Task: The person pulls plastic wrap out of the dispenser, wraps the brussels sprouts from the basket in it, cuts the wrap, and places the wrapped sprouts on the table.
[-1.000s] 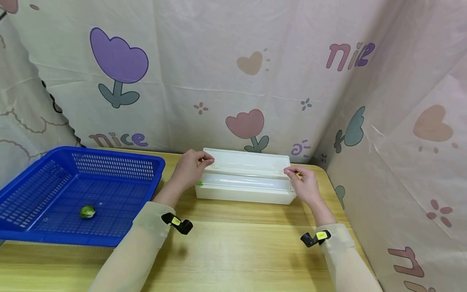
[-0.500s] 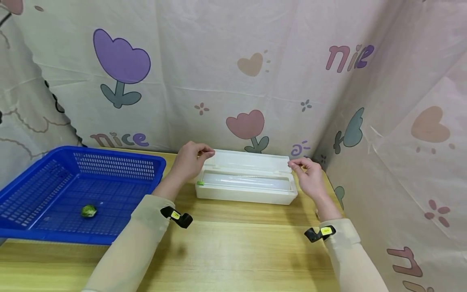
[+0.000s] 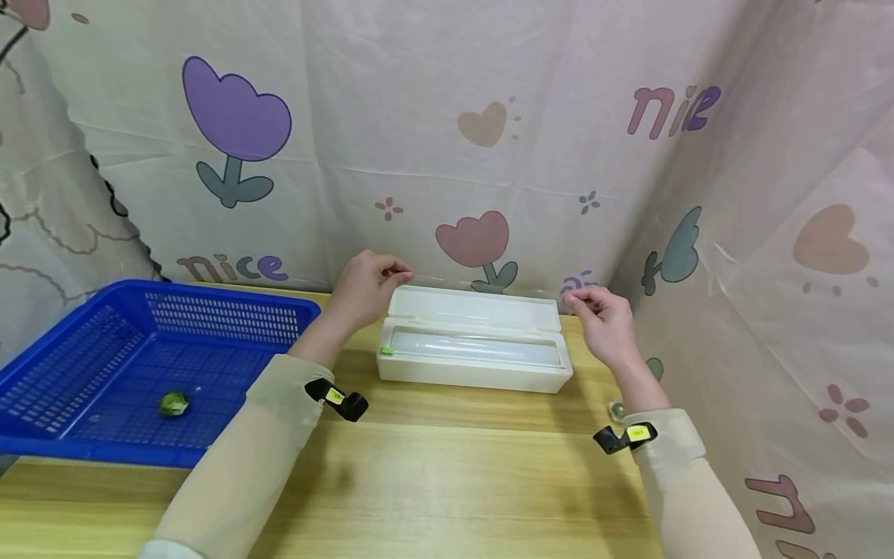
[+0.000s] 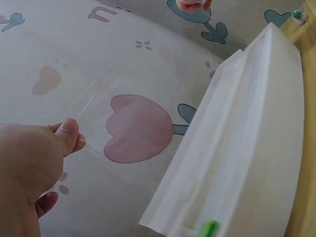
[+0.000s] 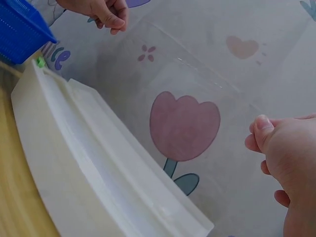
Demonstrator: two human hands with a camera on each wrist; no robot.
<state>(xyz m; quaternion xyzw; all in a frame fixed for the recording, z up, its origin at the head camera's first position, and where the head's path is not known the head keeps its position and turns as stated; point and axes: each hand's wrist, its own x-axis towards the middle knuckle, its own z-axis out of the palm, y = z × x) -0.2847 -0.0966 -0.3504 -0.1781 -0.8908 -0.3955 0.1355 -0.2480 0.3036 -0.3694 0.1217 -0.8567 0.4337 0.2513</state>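
Note:
Between thumb and fingers, my left hand point(image 3: 366, 289) pinches one corner of a clear sheet of cling film point(image 4: 90, 102). Its other end is pinched by my right hand point(image 3: 604, 324). Spanning the space between both hands, the film shows mostly as faint glints along its edge point(image 5: 212, 74). Just below stands a white cling film dispenser box point(image 3: 475, 376), its lid point(image 3: 482, 309) tipped back. Inside lies a pale roll of film point(image 3: 482, 348). A small green piece point(image 3: 387, 352) sits at the box's left end.
On the left a blue plastic basket point(image 3: 230, 454) holds a Brussels sprout point(image 3: 173, 403). A small green thing in clear wrap point(image 3: 616, 411) lies by the right forearm, partly hidden. A printed curtain point(image 3: 391, 101) hangs behind the wooden table point(image 3: 447, 481).
Both hands have risen from the box and drifted apart, the right one moving further right, with the film between them. The wrapped green thing has come into sight beside the right forearm.

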